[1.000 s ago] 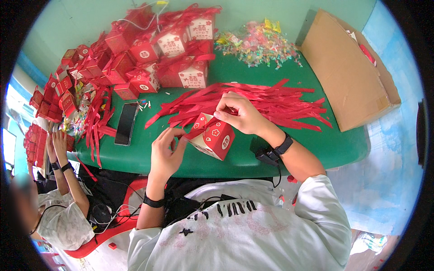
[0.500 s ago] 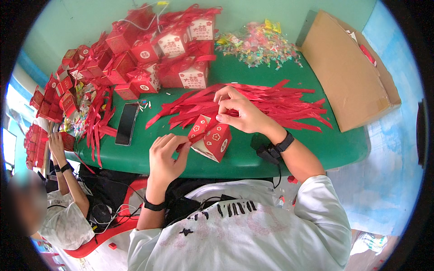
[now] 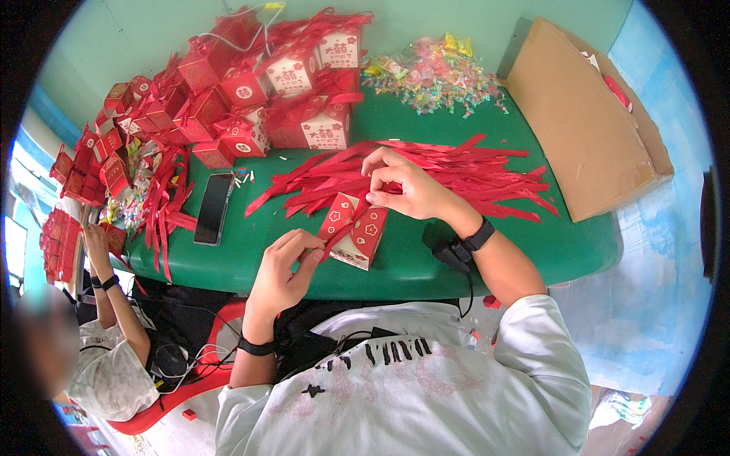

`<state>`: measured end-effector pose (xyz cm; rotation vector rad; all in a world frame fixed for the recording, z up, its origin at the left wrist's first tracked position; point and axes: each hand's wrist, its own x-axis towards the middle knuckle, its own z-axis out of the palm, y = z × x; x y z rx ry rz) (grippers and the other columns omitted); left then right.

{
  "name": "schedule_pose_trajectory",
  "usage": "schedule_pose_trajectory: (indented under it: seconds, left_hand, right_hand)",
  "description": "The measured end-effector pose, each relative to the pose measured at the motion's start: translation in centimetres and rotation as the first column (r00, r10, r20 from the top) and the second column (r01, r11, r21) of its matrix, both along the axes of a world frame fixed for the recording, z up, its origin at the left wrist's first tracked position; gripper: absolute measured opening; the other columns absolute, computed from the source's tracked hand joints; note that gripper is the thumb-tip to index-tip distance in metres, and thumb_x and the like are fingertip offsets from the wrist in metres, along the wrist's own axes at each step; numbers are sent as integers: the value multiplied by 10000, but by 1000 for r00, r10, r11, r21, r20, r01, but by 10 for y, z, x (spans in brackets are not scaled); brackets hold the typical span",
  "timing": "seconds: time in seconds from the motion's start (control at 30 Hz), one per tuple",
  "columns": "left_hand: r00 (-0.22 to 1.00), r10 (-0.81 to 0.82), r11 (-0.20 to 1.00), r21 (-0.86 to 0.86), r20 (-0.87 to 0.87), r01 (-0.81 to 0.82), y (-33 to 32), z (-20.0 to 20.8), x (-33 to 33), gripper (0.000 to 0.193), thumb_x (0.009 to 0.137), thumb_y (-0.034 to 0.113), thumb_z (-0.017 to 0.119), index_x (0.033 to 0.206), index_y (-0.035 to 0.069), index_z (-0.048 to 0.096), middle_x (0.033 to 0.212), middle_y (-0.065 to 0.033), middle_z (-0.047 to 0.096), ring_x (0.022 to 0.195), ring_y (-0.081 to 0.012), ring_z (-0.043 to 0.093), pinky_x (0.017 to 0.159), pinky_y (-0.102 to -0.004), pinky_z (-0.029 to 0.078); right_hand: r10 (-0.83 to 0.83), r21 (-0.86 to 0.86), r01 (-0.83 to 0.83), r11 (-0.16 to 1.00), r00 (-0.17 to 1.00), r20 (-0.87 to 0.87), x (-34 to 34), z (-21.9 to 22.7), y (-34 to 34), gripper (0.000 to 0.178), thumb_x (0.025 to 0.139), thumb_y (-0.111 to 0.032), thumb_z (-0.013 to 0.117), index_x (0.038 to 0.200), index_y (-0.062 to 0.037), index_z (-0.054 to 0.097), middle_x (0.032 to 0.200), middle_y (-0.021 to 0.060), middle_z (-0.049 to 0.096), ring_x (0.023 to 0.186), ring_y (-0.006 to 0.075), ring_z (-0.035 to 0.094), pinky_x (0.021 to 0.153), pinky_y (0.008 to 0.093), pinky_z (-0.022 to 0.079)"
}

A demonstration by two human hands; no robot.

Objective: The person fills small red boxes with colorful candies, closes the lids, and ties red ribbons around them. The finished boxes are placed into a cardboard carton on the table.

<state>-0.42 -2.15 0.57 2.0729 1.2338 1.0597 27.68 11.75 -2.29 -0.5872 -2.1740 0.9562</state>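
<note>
A small red and white gift box (image 3: 370, 230) with flower prints sits near the table's front edge, between my hands. Across its top runs a red ribbon (image 3: 346, 229). My left hand (image 3: 287, 266) pinches one end of the ribbon at the box's left side. Thumb and forefinger of my right hand (image 3: 397, 185) close on the ribbon's other end, above the box's far right corner. Just behind the box spreads a heap of loose red ribbons (image 3: 479, 178), partly covered by my right hand.
Finished-looking red gift boxes (image 3: 201, 114) are stacked at the back left. Wrapped candies (image 3: 437, 76) lie in a pile at the back. A cardboard box (image 3: 582, 129) stands at right, a phone (image 3: 214, 209) at left. Another person's hands (image 3: 96, 247) work at far left.
The gift box has turned slightly between my hands, and the ribbon now lies more tightly across its top. Both hands have shifted a little to the right.
</note>
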Motion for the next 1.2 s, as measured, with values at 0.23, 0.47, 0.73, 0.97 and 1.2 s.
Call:
schedule_pose_trajectory:
  seconds: [0.23, 0.47, 0.73, 0.97, 1.2]
  left_hand:
    - [999, 14, 997, -78, -40, -17, -1, -8, -10, 80, 964, 35, 691, 1039, 9, 701, 903, -144, 728, 804, -312, 682, 738, -389, 520]
    - [958, 108, 975, 216, -264, -50, -5, 2, -8, 52, 929, 58, 731, 973, 33, 718, 868, -110, 738, 739, -310, 667, 716, -406, 497]
    - [957, 191, 951, 283, -219, -125, -2, -5, -14, 61, 918, 86, 755, 938, 38, 722, 778, -112, 696, 702, -320, 655, 692, -412, 491]
    - [946, 233, 957, 226, -224, -182, -3, -9, -18, 69, 931, 97, 745, 939, 34, 719, 775, -120, 688, 694, -328, 649, 690, -422, 491]
    - [937, 266, 958, 168, -226, -232, -3, -5, -20, 94, 914, 118, 761, 969, 46, 737, 852, -107, 705, 787, -321, 663, 765, -420, 510]
  right_hand:
    - [10, 42, -11, 999, 1000, 19, 3, 1, 3, 257, 965, -199, 791, 842, -42, 629, 1225, 86, 575, 1191, 249, 580, 1061, 402, 458]
    - [-19, 56, 17, 998, 1000, 24, 6, 0, 8, 244, 963, -194, 789, 849, -39, 640, 1172, 72, 605, 1145, 233, 593, 1016, 389, 466]
    - [-48, 31, 48, 998, 999, 3, 11, -1, 12, 227, 944, -188, 806, 876, -34, 653, 1117, 63, 634, 1086, 229, 628, 949, 370, 512]
    - [-12, 51, 13, 999, 999, -36, 10, 0, 13, 226, 973, -208, 789, 897, -39, 661, 1045, 45, 646, 1012, 180, 636, 894, 342, 514]
    - [39, -321, -95, 942, 984, -176, 9, -13, 16, 220, 1015, -235, 768, 944, -56, 661, 933, -39, 632, 886, 58, 587, 788, 264, 487]
